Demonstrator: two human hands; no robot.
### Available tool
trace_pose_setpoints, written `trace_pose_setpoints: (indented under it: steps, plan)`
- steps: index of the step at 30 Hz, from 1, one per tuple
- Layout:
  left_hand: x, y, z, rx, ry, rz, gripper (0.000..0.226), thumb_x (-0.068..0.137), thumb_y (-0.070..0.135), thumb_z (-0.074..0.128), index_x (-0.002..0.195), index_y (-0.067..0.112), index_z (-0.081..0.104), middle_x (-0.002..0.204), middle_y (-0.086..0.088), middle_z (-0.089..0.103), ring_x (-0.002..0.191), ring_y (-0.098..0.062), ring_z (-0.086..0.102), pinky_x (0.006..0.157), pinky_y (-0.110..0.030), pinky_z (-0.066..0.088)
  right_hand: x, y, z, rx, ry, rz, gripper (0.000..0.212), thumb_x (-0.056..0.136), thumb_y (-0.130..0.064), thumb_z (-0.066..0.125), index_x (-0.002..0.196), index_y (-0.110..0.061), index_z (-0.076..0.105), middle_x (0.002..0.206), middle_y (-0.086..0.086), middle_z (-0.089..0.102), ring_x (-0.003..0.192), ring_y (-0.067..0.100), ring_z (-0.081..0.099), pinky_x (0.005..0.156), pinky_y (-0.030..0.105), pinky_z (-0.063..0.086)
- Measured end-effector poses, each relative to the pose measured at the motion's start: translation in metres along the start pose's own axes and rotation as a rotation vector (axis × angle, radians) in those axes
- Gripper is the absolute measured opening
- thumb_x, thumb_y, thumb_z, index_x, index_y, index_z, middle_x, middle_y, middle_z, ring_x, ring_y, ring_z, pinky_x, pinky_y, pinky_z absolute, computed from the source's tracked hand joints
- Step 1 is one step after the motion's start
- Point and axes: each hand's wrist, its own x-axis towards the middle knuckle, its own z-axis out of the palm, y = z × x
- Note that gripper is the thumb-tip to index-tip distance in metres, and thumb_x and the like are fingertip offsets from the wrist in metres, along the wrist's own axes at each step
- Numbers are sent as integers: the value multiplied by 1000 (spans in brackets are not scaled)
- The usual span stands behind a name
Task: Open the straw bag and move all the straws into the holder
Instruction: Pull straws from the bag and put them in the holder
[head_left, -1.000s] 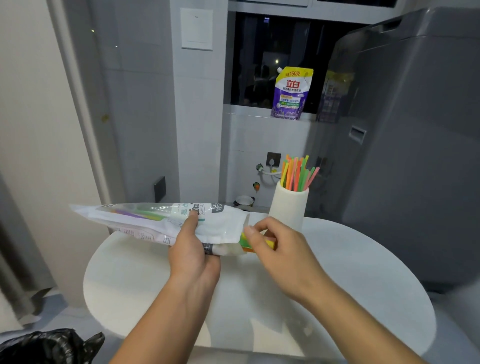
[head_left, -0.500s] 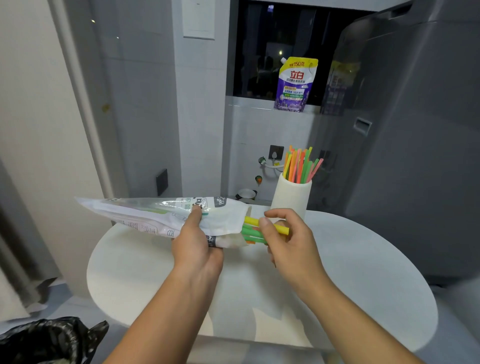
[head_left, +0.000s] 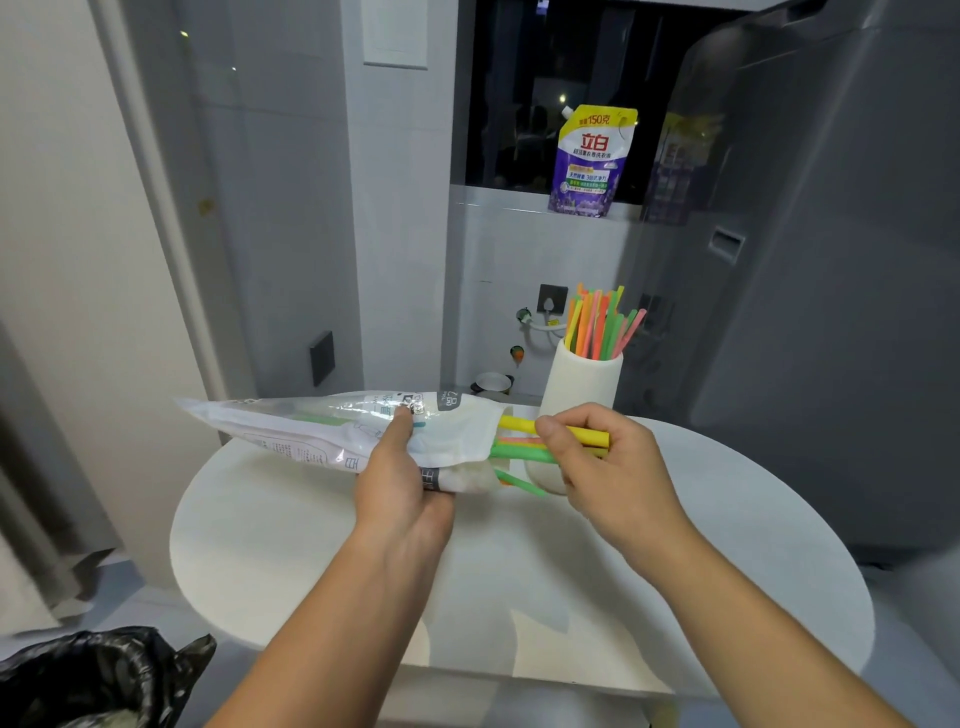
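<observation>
This is looking like a washing corner in a home. A big grey washing machine (head_left: 831, 312) is standing by the tiled wall (head_left: 405, 234). A purple soap pouch (head_left: 592, 161) is sitting at the dark window (head_left: 509, 104). A black bin bag (head_left: 93, 675) is sitting low down.

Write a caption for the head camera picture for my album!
The left hand holds the straw bag; the right hand pinches straws sticking out, near the holder.

bag (head_left: 332, 431) left of holder (head_left: 582, 384) | holder on table (head_left: 727, 545) | straws (head_left: 597, 322) in holder
</observation>
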Motion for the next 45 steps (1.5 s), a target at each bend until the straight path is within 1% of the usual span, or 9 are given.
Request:
trace_pose_setpoints:
  steps: [3,8,12,17,27,31,37,40,45]
  plan:
    - [2,-1,-2,15,4,26,34,102,19,68,133,8,66,124,-12,77,107,-28,77,99,-52,60,-1,0,3,200,108,48,21,92,-25,69,83,-7,65,48,4,44,42,15,37,44,27,33]
    - [-1,0,1,2,43,38,29,102,16,68,129,10,67,122,-11,77,93,-24,77,83,-44,64,-7,4,22,516,147,195,26,92,-35,67,89,-9,63,53,3,42,46,13,38,45,26,34]
    - [-1,1,0,5,54,21,11,102,16,68,112,13,67,109,-8,77,83,-21,77,65,-37,66,-7,4,24,453,171,101,13,93,-25,68,89,-13,67,52,2,46,47,14,41,48,30,38]
    - [-2,9,3,-21,73,3,11,103,15,67,112,11,66,105,-7,76,80,-20,75,56,-37,65,-4,-4,12,383,155,41,5,91,-18,70,87,-16,70,51,5,50,47,17,46,51,33,44]
    - [0,11,1,-36,109,26,38,103,16,66,141,12,61,129,-10,75,92,-23,76,53,-37,65,-4,-2,14,686,113,167,6,88,-11,69,92,-7,69,80,8,65,65,15,64,64,24,58]
    - [-1,9,2,-36,75,32,37,103,18,67,139,10,64,129,-10,76,102,-25,77,62,-37,66,-3,1,18,681,114,181,7,89,-12,68,95,-9,69,80,4,65,66,10,62,63,21,55]
    - [-5,3,5,-29,2,18,40,103,22,66,141,7,61,130,-14,75,114,-30,75,92,-50,62,-8,2,22,485,95,132,6,90,-10,69,94,-8,72,87,10,72,72,15,70,71,25,58]
    - [-2,5,4,-38,11,4,40,103,22,66,141,8,61,131,-14,75,116,-30,74,84,-49,65,-8,-2,16,359,109,88,7,88,-8,72,92,-13,74,94,10,74,75,19,74,73,28,60]
    - [-2,7,4,-74,38,-31,40,104,21,64,142,8,61,129,-10,75,113,-27,75,71,-47,65,-7,-10,8,248,100,-5,14,85,-1,73,88,-15,72,72,-4,74,66,14,71,69,28,61]
